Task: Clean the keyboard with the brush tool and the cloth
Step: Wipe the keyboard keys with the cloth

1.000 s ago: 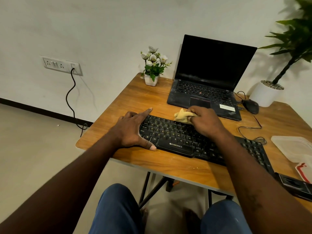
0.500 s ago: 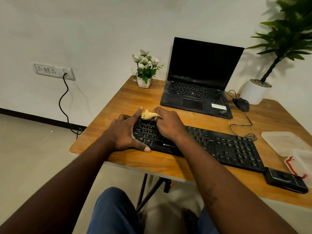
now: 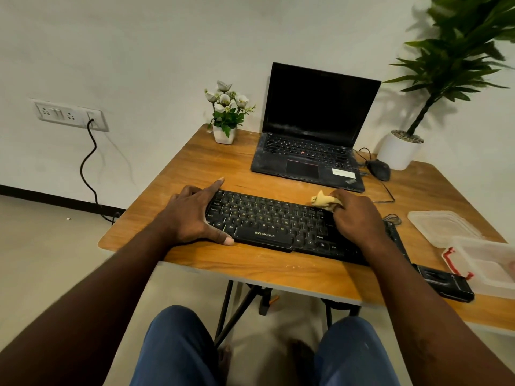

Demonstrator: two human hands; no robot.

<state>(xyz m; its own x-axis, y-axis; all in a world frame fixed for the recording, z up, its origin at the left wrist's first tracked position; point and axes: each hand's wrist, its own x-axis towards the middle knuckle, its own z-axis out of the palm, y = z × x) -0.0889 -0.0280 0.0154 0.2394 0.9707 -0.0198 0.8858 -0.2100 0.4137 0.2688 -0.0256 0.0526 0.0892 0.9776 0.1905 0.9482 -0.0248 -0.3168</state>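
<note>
Keyboard (image 3: 278,221) braced by flat left hand (image 3: 192,215); right hand (image 3: 354,215) fingers bunch cloth (image 3: 324,201) on keys

A wooden desk (image 3: 195,162) on black metal legs (image 3: 225,310) stands at a plain white wall (image 3: 139,51), where a black cable (image 3: 82,169) hangs from a socket panel (image 3: 69,115) above the pale floor (image 3: 41,260).
</note>
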